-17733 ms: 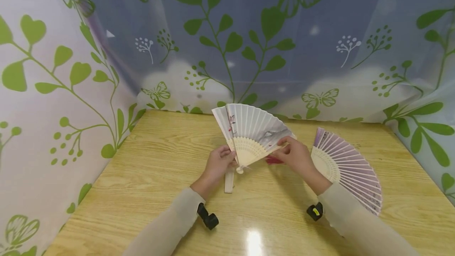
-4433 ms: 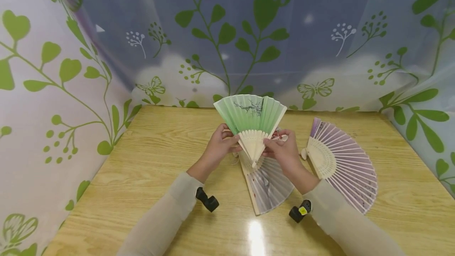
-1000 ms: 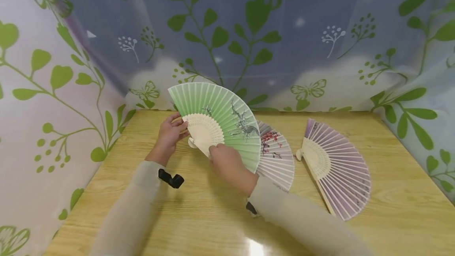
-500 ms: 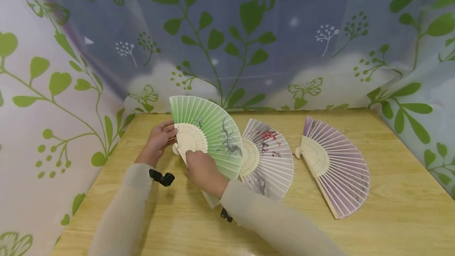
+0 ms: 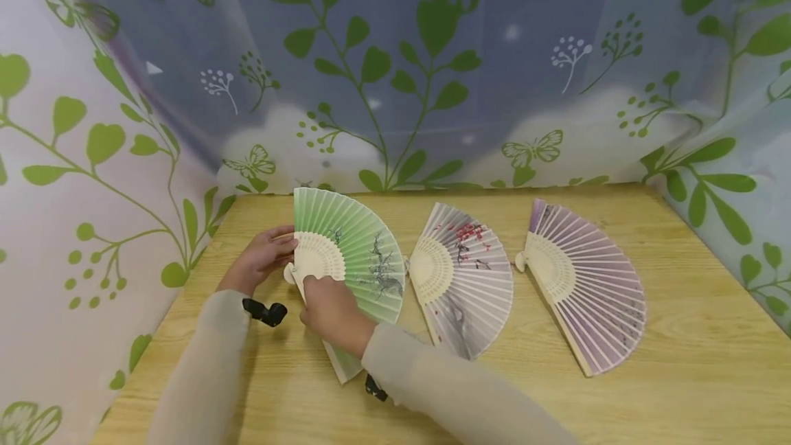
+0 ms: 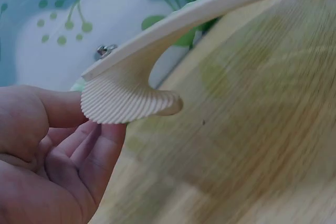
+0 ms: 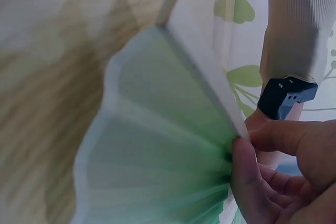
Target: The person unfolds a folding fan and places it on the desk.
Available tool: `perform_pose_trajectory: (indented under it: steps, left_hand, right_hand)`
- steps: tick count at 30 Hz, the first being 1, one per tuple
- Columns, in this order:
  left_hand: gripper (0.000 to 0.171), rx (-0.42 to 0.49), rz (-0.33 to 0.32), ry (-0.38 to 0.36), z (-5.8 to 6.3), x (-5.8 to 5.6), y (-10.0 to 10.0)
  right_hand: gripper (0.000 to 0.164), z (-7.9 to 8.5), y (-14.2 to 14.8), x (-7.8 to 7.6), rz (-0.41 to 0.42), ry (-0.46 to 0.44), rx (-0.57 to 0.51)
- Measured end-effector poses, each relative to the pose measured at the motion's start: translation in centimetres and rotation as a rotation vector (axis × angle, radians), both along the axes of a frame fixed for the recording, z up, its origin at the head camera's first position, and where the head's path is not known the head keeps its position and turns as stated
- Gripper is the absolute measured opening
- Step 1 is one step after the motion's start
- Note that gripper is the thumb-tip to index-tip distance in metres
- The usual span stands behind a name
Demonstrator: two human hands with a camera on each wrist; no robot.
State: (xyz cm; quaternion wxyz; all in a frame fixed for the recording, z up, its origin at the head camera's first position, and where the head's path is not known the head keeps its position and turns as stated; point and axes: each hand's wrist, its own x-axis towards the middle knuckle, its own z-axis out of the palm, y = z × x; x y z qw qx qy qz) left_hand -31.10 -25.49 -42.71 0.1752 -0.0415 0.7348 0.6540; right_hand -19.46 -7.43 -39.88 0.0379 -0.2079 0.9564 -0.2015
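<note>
A green folding fan with a dark branch print is spread wide, low over the left part of the table. My left hand pinches its upper left edge; in the left wrist view, thumb and fingers hold the stacked pale ribs near the metal pivot. With thumb and fingers, my right hand pinches the lower guard stick, seen in the right wrist view. Right of it lies a spread grey-white fan with red blossoms. Farther right lies a spread purple fan.
All three fans are over a wood-grain table. A patterned cloth with leaves and butterflies hangs behind the table and along its sides. Black wrist cameras sit at both sleeves.
The grey-white fan, held at first, now lies spread on the table. The green fan, partly spread earlier, is spread wide and has moved left and down, uncovering the grey-white one.
</note>
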Motion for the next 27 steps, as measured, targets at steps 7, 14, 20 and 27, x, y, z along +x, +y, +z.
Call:
perform_pose_trajectory:
  steps: [7, 14, 20, 27]
  left_hand:
    - [0.060, -0.015, -0.081, -0.027, -1.2, 0.3, -1.2]
    - [0.053, -0.212, -0.077, 0.000, -1.7, 0.4, -0.5]
    - [0.050, -0.357, -0.077, 0.056, -1.7, 0.3, 0.6]
    - [0.047, -0.449, -0.064, 0.099, -1.6, 0.2, 1.5]
  right_hand:
    - [0.019, -0.8, -1.0, 0.6, -0.034, -0.076, -0.050]
    - [0.017, -2.0, -1.4, 0.9, -0.032, -0.086, -0.049]
    - [0.018, -2.6, -1.4, 1.1, -0.024, -0.067, -0.050]
    - [0.019, -2.5, -1.2, 1.2, -0.010, -0.079, -0.073]
